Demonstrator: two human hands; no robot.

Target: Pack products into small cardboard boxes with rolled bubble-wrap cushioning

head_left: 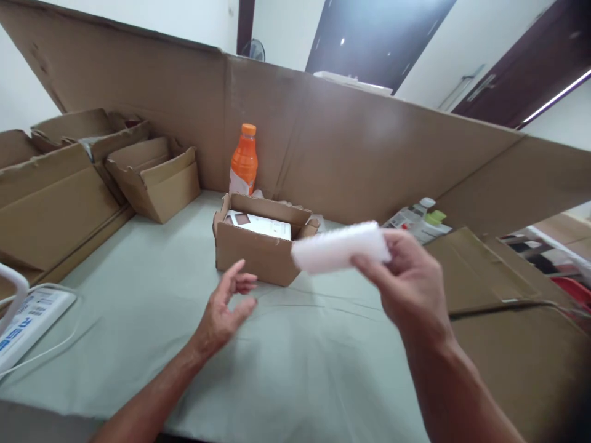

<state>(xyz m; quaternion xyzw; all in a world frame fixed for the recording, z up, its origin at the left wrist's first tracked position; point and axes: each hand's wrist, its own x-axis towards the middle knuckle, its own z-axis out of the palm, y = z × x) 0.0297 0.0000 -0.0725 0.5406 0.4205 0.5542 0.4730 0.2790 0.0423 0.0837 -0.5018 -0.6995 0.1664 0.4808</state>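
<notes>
My right hand (410, 280) holds a white foam pad (339, 247) by its right end, raised above the table just right of a small open cardboard box (256, 252). Inside the box lies a white packaged item (261, 224). My left hand (226, 306) hovers over the pale green table cover (138, 320) in front of the box, fingers apart and holding nothing.
An orange drink bottle (244, 161) stands behind the box against a tall cardboard wall (351, 147). Empty cartons (154, 175) pile at the left. A white device with a cable (28, 320) lies at the left edge. Bottles (418, 221) and flat cardboard (508, 320) are at the right.
</notes>
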